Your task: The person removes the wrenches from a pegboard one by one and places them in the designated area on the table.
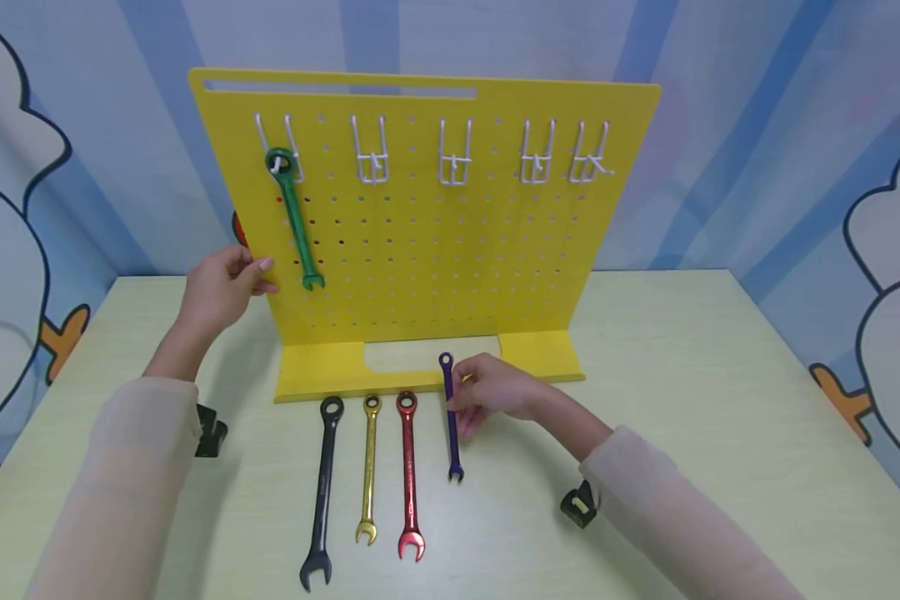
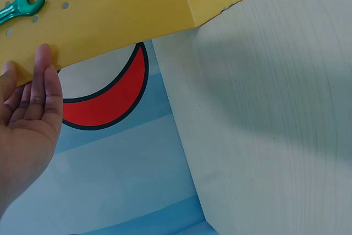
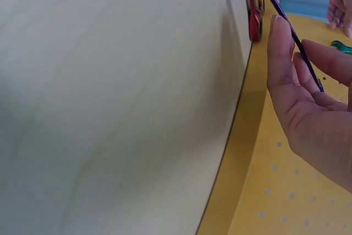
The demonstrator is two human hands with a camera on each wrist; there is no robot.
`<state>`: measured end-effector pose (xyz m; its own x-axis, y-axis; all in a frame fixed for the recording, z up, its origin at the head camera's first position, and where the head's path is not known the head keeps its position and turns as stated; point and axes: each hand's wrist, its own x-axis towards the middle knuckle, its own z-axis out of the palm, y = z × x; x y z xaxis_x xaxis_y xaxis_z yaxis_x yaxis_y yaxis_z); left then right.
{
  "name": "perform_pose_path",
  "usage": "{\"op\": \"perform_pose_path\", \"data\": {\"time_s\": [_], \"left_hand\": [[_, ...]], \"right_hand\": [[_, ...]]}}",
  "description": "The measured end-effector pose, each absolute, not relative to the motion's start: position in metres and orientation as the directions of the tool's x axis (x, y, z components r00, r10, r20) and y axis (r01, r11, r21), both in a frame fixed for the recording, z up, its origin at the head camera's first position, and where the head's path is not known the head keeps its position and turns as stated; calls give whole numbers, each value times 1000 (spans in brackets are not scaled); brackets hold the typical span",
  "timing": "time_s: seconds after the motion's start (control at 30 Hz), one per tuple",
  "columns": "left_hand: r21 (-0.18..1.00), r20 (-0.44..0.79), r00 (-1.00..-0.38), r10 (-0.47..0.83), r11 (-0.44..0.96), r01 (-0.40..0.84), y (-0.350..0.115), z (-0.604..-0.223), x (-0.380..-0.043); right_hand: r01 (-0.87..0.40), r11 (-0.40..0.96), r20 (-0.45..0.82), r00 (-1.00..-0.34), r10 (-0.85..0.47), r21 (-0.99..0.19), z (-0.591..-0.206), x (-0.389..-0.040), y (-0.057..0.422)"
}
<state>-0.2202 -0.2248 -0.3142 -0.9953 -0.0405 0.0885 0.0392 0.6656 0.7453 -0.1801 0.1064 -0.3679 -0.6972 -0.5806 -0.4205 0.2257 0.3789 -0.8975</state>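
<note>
In the head view my right hand [image 1: 492,388] pinches a small purple combination wrench [image 1: 450,417] between thumb and fingers, its ring end up and its open end toward me. The right wrist view shows the purple wrench [image 3: 286,17] edge-on, passing between the fingers and thumb. My left hand [image 1: 221,287] grips the left edge of a yellow pegboard [image 1: 435,292], thumb on the front face. Just beside that hand, a green wrench [image 1: 297,225] hangs by its ring end from the leftmost white hook [image 1: 289,137]. In the left wrist view the green wrench's open end [image 2: 27,4] shows near the fingers.
On the table before the board lie a black wrench [image 1: 322,492], a gold wrench [image 1: 370,471] and a red wrench [image 1: 409,475], side by side. Several more white wire hooks, such as the middle hook [image 1: 454,158], line the board's top. A printed blue wall [image 1: 720,167] stands behind.
</note>
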Motion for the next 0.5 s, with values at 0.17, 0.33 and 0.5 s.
{"op": "perform_pose_path", "data": {"time_s": [0.17, 0.33, 0.5], "left_hand": [[745, 90, -995, -39, 666, 42, -225, -314, -220], [747, 96, -995, -36, 663, 48, -224, -314, -220], [749, 91, -995, -38, 661, 43, -225, -315, -221]], "right_hand": [[245, 370, -432, -676, -597, -896, -376, -175, 107], [256, 365, -438, -657, -613, -895, -381, -173, 108], [271, 363, -449, -641, -623, -892, -386, -171, 108]]}}
